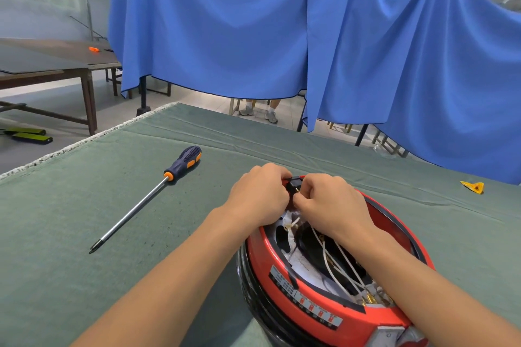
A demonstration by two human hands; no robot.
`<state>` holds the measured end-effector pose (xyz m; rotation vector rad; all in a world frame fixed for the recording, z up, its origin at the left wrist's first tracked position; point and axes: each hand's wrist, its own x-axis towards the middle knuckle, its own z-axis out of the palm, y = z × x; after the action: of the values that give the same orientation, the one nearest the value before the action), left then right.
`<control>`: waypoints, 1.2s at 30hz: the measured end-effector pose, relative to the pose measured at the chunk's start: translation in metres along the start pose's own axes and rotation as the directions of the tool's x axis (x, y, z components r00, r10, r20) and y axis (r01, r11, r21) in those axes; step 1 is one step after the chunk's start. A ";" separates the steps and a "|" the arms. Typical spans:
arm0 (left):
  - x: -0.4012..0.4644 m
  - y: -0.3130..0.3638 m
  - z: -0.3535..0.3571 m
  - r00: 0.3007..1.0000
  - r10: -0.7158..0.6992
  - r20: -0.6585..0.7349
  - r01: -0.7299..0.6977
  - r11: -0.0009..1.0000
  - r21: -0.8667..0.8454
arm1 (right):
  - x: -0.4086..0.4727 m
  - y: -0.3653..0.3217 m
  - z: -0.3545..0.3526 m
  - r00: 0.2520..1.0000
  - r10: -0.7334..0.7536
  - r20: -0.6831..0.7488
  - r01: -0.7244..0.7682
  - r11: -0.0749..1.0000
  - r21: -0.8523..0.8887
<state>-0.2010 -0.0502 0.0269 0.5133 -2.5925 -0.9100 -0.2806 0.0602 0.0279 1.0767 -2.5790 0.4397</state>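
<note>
No word or number can be read with any certainty. The only printing sits in the lower right of the frame, on a grey label strip (pixel 306 297) stuck along the red rim of the round appliance (pixel 260 259). Its left part carries several short rows of tiny light characters (too small and blurred to tell even the script), set in a grid-like block. Its right part shows four small red squares (pixel 311 306) in a row, each with a pale mark inside like a warning pictogram, and a line of fine print beneath them, equally illegible.
</note>
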 end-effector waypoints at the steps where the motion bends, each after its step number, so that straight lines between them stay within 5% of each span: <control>1: 0.000 0.000 -0.001 1.000 0.000 0.005 0.000 1.000 0.007 | 0.001 0.001 -0.001 1.000 0.025 0.001 -0.025 1.000 0.009; 11: 0.003 -0.007 -0.018 0.998 -0.017 0.064 0.011 0.996 0.093 | 0.003 0.034 -0.039 0.960 0.253 -0.123 -0.241 0.965 0.107; 16: 0.003 -0.013 -0.030 0.997 -0.056 0.054 0.052 0.996 0.066 | -0.013 0.057 -0.025 0.950 0.296 0.100 -0.310 0.934 0.178; 21: 0.003 -0.004 -0.029 0.992 -0.119 0.032 0.115 0.988 0.104 | -0.025 0.057 -0.010 0.915 0.375 0.149 -0.385 0.703 0.599; 30: 0.012 0.018 -0.007 0.998 -0.013 0.067 -0.002 0.975 0.221 | -0.013 0.074 0.003 0.877 0.427 0.221 -0.440 0.528 0.726; 33: 0.018 0.011 -0.010 0.998 0.014 0.063 -0.025 0.983 0.182 | -0.004 0.087 0.008 0.842 0.471 0.262 -0.460 0.374 0.805; 36: 0.021 0.010 -0.012 0.997 0.040 0.059 -0.049 0.985 0.165 | -0.001 0.108 0.018 0.825 0.528 0.203 -0.466 0.431 0.773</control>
<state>-0.2170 -0.0584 0.0462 0.4774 -2.7336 -0.7064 -0.3614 0.1258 -0.0059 0.3799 -2.5886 1.9134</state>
